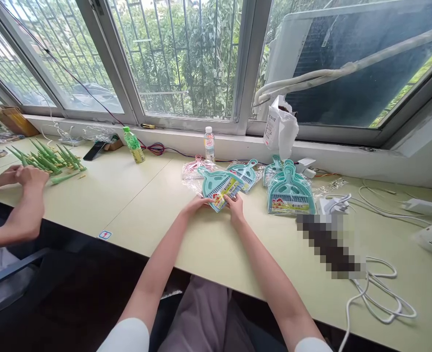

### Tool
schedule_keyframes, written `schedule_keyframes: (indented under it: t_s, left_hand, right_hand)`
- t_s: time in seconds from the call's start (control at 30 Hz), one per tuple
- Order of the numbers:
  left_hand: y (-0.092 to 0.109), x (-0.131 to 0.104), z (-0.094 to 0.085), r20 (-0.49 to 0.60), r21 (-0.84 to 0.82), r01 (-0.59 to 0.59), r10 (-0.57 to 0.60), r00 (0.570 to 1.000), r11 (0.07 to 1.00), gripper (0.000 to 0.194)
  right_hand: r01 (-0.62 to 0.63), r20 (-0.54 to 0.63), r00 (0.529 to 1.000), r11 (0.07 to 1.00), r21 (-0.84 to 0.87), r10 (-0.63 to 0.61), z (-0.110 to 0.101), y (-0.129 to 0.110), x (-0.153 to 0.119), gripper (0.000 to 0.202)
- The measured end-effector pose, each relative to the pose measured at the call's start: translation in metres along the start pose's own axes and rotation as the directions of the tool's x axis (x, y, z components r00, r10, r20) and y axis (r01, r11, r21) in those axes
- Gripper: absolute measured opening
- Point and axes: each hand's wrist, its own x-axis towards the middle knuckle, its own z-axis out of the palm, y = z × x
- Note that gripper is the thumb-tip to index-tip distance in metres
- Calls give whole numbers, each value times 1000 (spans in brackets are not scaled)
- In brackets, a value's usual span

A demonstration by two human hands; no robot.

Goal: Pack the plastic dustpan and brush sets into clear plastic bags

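Between my two hands is a teal mini dustpan and brush set (216,184) in clear wrap, with a yellow printed label, tilted above the pale table (150,215). My left hand (196,204) grips its lower left edge, and my right hand (235,205) closes on its lower right side. Just behind it lie a pink wrapped set (197,165) and another teal set (246,172). To the right sits a stack of teal sets (291,193), with one more teal set (272,166) partly hidden behind it.
A clear bottle (209,144) and a green bottle (133,145) stand by the window. White cables (380,293) and a power strip (333,208) lie at right, beside a pixelated dark patch. At left, another person's hands (27,176) are near green pointed pieces (49,156).
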Motion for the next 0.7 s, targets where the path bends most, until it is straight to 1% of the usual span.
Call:
schedule_keyframes:
  t_s: [0.13, 0.23, 0.33, 0.4, 0.47, 0.57, 0.63, 0.7]
  left_hand:
    - [4, -2, -4, 1, 47, -77, 77, 997, 996, 56]
    - [5, -3, -8, -3, 80, -91, 91, 996, 993, 60]
    - [3, -2, -10, -30, 106, -85, 89, 996, 991, 64]
    - [3, -2, -10, -24, 109, -79, 82, 996, 991, 67]
    - [5, -4, -9, 20, 114, -61, 59, 998, 992, 69]
    - [11, -10, -7, 106, 147, 7, -23, 994, 989, 65]
    - [13, -13, -8, 137, 157, 53, -74, 988, 986, 64]
    - [12, -13, -9, 165, 149, 76, -100, 981, 986, 65]
  right_hand:
    - [-16, 52, 999, 1000, 10, 15, 0, 0, 1, 46]
    - [-36, 69, 997, 999, 12, 35, 0, 1, 3, 45]
    - [-59, 4, 998, 998, 23, 59, 0, 2, 7, 43]
    - [-50, -39, 998, 998, 38, 52, -1, 3, 8, 44]
    - [-35, -42, 998, 997, 66, 38, -2, 4, 8, 45]
    - [-25, -33, 999, 995, 93, 28, -3, 3, 6, 47]
    - [-11, -41, 999, 997, 80, 14, -3, 1, 4, 47]
    - [4, -45, 999, 998, 62, -1, -3, -1, 3, 46]
